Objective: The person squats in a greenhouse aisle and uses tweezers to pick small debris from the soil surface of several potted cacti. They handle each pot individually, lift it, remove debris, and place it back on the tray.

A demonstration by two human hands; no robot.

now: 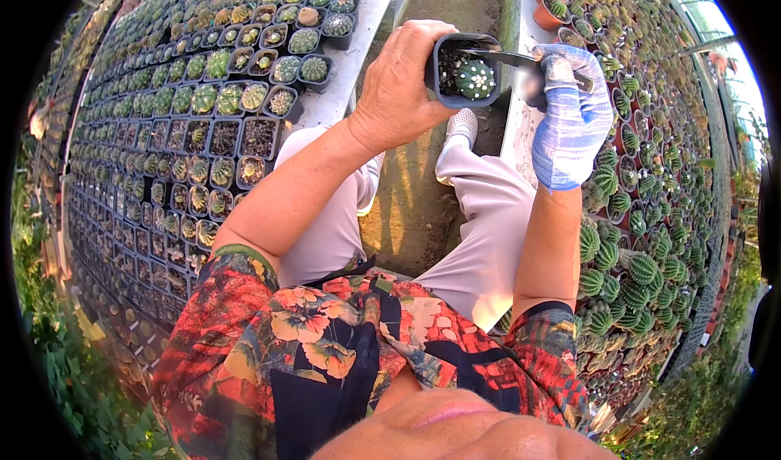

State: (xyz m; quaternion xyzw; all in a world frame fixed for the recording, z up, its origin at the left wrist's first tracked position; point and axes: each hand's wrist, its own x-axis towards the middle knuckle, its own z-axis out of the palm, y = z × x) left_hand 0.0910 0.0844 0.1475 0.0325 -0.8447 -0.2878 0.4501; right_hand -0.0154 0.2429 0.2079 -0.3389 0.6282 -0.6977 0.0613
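My bare left hand (406,85) holds a square black plastic pot (436,72) by its side, tilted so that its open top faces me. A round green cactus (475,79) with white tufts sits in the pot, with dark soil (450,63) beside it. In a blue and white knitted glove, my right hand (570,118) is closed around the handle of a metal tool with a narrow blade (500,55). The blade reaches over the pot's rim above the soil. Whether its tip touches the soil, I cannot tell. Something beside the gloved fingers is blurred.
On the left, a bench with a pale edge (329,107) bears rows of small cacti in square black pots. Another bench (517,127) on the right carries cacti in round orange-brown pots (551,13). Between them runs a dirt path (396,204), where my legs and feet are.
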